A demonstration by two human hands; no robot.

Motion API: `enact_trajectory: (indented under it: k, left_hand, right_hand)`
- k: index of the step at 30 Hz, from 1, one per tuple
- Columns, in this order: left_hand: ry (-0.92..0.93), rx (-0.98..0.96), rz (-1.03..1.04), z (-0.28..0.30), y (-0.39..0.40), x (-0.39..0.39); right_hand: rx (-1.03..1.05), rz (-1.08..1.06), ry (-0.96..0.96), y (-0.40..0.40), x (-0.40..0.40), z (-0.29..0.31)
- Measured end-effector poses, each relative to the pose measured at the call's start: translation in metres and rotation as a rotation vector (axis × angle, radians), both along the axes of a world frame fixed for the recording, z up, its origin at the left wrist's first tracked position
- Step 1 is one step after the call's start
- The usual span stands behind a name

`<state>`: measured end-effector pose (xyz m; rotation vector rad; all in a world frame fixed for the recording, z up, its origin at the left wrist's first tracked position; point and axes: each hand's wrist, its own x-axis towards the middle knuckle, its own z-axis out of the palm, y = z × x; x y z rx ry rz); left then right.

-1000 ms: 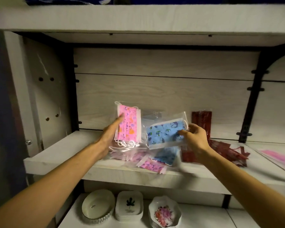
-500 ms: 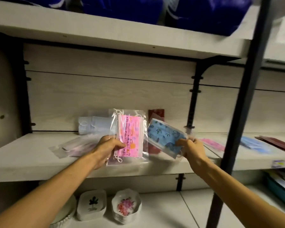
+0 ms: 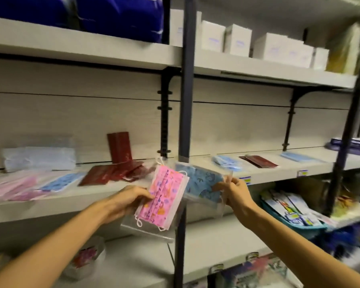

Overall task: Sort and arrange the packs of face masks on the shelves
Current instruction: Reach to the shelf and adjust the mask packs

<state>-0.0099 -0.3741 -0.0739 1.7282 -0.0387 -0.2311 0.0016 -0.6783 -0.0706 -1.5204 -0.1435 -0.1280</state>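
Two packs of face masks are held in the air in front of the middle shelf [image 3: 71, 196], one in each hand. The left hand [image 3: 126, 199] grips the pink patterned mask pack [image 3: 164, 196] by its left edge, fingers curled round the clear wrapper with the thumb on the front; the pack hangs tilted, its top leaning to the right. The right hand [image 3: 236, 193] pinches the blue patterned mask pack [image 3: 200, 181] at its right end between thumb and fingertips, and this pack lies nearly on its side, its left end tucked just behind the upper part of the pink one. Both packs sit in front of the dark upright post [image 3: 187, 80] that divides the shelving.

On the middle shelf to the left lie blurred pink mask packs [image 3: 13, 189], a blue mask pack [image 3: 58, 182], a fan of dark red packs [image 3: 114, 172] with one dark red pack standing [image 3: 120, 147] against the back wall, and a pale white bundle of masks [image 3: 39, 157]. To the right of the post lie light blue masks [image 3: 227, 164], more dark red packs [image 3: 258, 161] and another light blue pack [image 3: 299, 156]. The top shelf carries dark blue bags [image 3: 116, 15] and white boxes [image 3: 237, 39].
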Motion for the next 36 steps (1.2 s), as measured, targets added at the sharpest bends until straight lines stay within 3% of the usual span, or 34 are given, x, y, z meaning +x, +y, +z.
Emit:
enact_trajectory:
  k: [7,15,20,24,29,36]
  left_hand:
    - [0.02,0.099,-0.003,-0.006,-0.105,0.017]
    - [-0.043,0.037,0.228,-0.005,-0.174,0.075]
    - [-0.238,0.121,0.361,-0.01,-0.198,0.132]
    - [-0.25,0.165,0.483,0.005,-0.2,0.18]
    - [-0.34,0.636,0.555,0.008,-0.199,0.213]
    - [-0.331,1.099,0.523,-0.008,-0.192,0.248]
  right_hand:
    - [0.041,-0.099,0.044,-0.087,0.002,-0.01]
    - [0.091,-0.123,0.066,-0.127,0.056,-0.013]
    - [0.096,-0.14,0.076,-0.139,0.111,-0.014]
    - [0.08,-0.102,0.072,-0.146,0.166,-0.002]
    - [0.077,-0.082,0.02,-0.143,0.225,0.014]
    - [0.05,0.046,0.042,-0.15,0.268,0.011]
